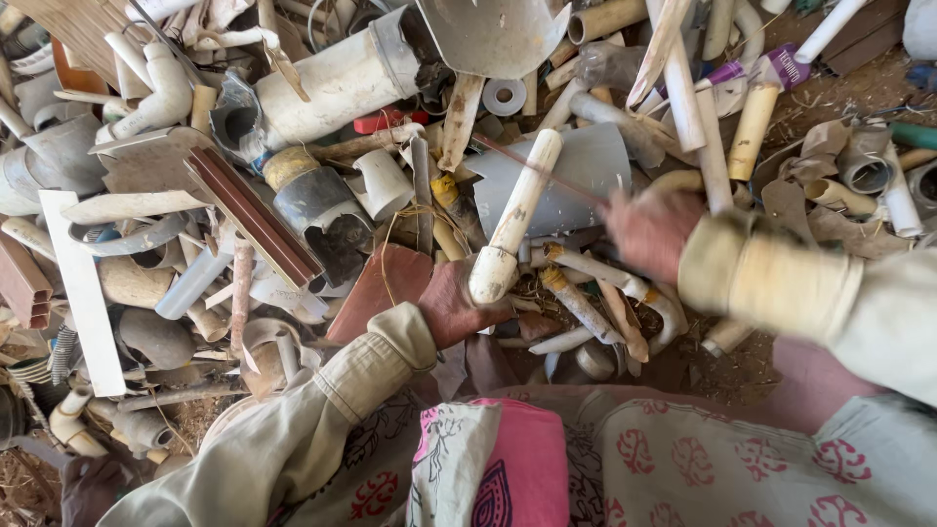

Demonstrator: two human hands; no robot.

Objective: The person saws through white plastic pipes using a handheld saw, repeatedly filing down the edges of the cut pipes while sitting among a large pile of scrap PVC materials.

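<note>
Cream plastic pipe (514, 220) gripped at its socket end by left hand (459, 307), right hand (652, 232) blurred, finger state indeterminable, thin rod (547, 171) beside it, scrap pipe heap (322, 88) beneath.

Dirt ground (849, 93) under pipe scraps (332, 83)

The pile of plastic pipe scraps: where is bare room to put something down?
Bare dirt ground shows at upper right, beside the tan pipe piece, and a small patch below the right hand. Around the left hand holding the white pipe, scraps overlap everywhere.
</note>
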